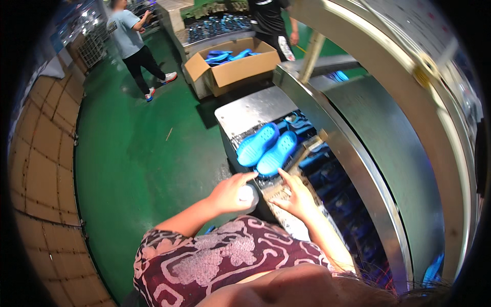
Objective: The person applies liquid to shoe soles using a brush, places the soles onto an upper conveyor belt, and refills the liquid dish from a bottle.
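Two bright blue moulded shoes, a left one (258, 145) and a right one (277, 154), lie side by side on the dark bed of a machine, small holes showing at their far ends. My left hand (230, 194) is just short of their near ends, index finger stretched out. A pale round patch shows by its palm; I cannot tell what it is. Close to the near end of the right shoe, my right hand (296, 197) has its thumb and fingers apart, with nothing seen in it. Whether either fingertip touches a shoe is unclear.
A metal frame (353, 133) runs along the right, beside a bed of dark blue parts (348, 204). Beyond the metal end plate (250, 108) stands an open carton (245, 73) of blue pieces. Two people stand farther off. Brown cartons (46, 148) line the left.
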